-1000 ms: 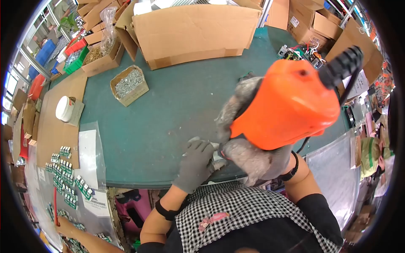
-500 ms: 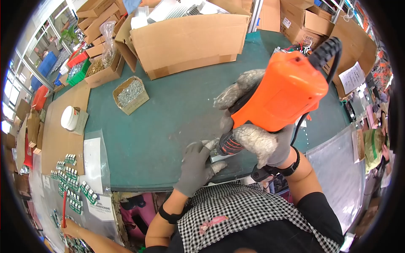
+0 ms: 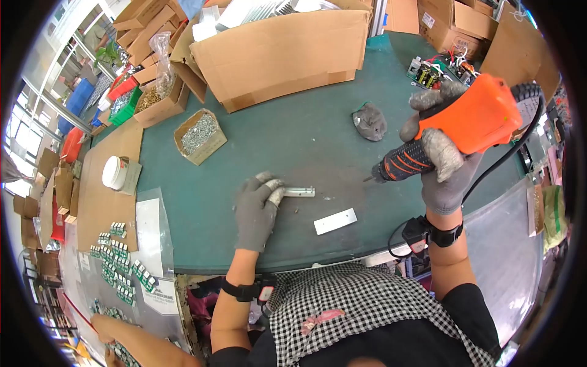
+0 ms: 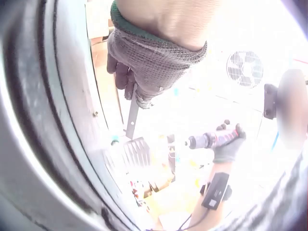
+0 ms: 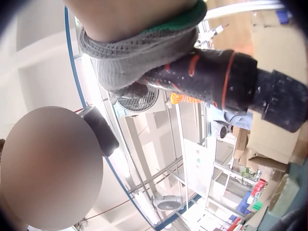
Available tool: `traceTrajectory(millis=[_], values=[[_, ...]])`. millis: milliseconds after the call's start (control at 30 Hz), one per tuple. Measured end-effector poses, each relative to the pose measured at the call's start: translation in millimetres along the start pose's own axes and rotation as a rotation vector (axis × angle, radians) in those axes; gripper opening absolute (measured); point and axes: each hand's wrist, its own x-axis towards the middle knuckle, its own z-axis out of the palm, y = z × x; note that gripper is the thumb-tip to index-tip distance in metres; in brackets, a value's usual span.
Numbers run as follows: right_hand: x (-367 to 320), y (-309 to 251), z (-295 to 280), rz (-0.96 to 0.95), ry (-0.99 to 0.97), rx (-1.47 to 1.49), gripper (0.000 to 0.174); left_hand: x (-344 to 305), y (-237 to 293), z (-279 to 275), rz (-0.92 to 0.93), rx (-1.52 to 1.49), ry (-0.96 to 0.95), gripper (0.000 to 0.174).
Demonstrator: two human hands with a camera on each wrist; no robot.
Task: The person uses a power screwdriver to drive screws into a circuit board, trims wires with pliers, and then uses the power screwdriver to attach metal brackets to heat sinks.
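Note:
My gloved left hand [image 3: 255, 211] pinches a narrow metal bar [image 3: 299, 192] between thumb and fingers, low over the green table. The bar also shows in the left wrist view, a holed strip [image 4: 132, 120] sticking out past the thumb. In my gloved right hand [image 3: 449, 168] is an orange and black electric screwdriver [image 3: 477, 116], its bit pointing left and down, apart from the bar. The right wrist view shows its black barrel [image 5: 211, 79] up close. A flat white strip [image 3: 335, 221] lies on the table between the hands, near a tiny brass-coloured piece [image 3: 296, 211].
A small carton of screws [image 3: 199, 133] stands at the left, and a large cardboard box [image 3: 284, 58] is at the back. A crumpled grey glove-like cloth [image 3: 369, 121] lies mid-table. Circuit boards [image 3: 125, 266] cover the left side, where another person's arm [image 3: 140, 345] reaches in.
The screwdriver has swung from beside the left hand to the right, away from the work. The left hand has shifted left with the bar, and the white strip now shows uncovered.

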Motion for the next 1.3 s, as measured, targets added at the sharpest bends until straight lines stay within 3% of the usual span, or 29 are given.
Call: traceTrajectory(millis=[67,167,267,367,467,567,600,633,667,700,733,833,933,967,1067,1167,1200,1233,1267,1300], values=[[-3,5,-3,0.042,0.033,-0.035,0.055,8,13,-15,0.046,0.341,0.117,0.018],[-7,12,-13,0.064,0.033,-0.146,0.055,-1,27,-23,0.126,0.254,-0.206,0.018],[-7,26,-26,0.106,0.047,-0.184,0.052,-18,24,2,0.209,0.231,-0.314,0.017],[-2,38,-35,0.176,0.017,-0.274,0.049,-19,19,12,0.185,0.284,-0.259,0.017],[14,36,-36,0.407,0.009,-0.25,0.048,-14,18,13,0.196,0.324,-0.265,0.017],[20,66,-52,0.514,0.003,-0.222,0.046,7,7,0,0.015,0.172,-0.123,0.015],[19,76,-59,0.559,-0.012,-0.207,0.047,23,-6,-9,0.031,0.175,0.036,0.014],[15,83,-65,0.671,-0.034,-0.221,0.049,45,-22,-21,0.043,0.172,0.192,0.014],[11,90,-70,0.786,-0.058,-0.235,0.051,68,-32,-37,-0.056,0.278,0.228,0.015],[8,98,-74,0.899,-0.087,-0.244,0.054,83,-58,-47,-0.147,0.176,0.228,0.018],[-1,113,-82,0.853,-0.113,-0.262,0.056,94,-81,-54,-0.237,0.076,0.232,0.022],[-27,132,-101,0.772,-0.154,-0.293,0.068,105,-102,-76,-0.28,0.088,0.29,0.027],[-37,126,-127,0.61,-0.194,-0.412,0.061,101,-109,-86,-0.245,-0.026,0.287,0.029],[-32,106,-133,0.633,-0.167,-0.367,0.057,96,-100,-85,-0.227,-0.048,0.276,0.027],[-16,72,-165,0.526,-0.183,-0.712,0.056,80,-72,-76,-0.274,-0.177,0.076,0.026],[-19,60,-198,0.342,-0.202,-1.213,0.063,53,-33,-56,-0.187,-0.221,-0.202,0.026],[-21,55,-206,0.281,-0.215,-1.37,0.064,48,-18,-50,-0.085,-0.1,-0.288,0.027],[-24,47,-205,0.438,-0.219,-1.397,0.068,44,-2,-43,0.023,0.016,-0.369,0.028],[-31,47,-210,0.394,-0.265,-1.447,0.069,42,8,-34,0.14,0.126,-0.444,0.029],[-41,54,-220,0.353,-0.306,-1.504,0.07,40,13,-24,0.124,0.143,-0.454,0.03]])
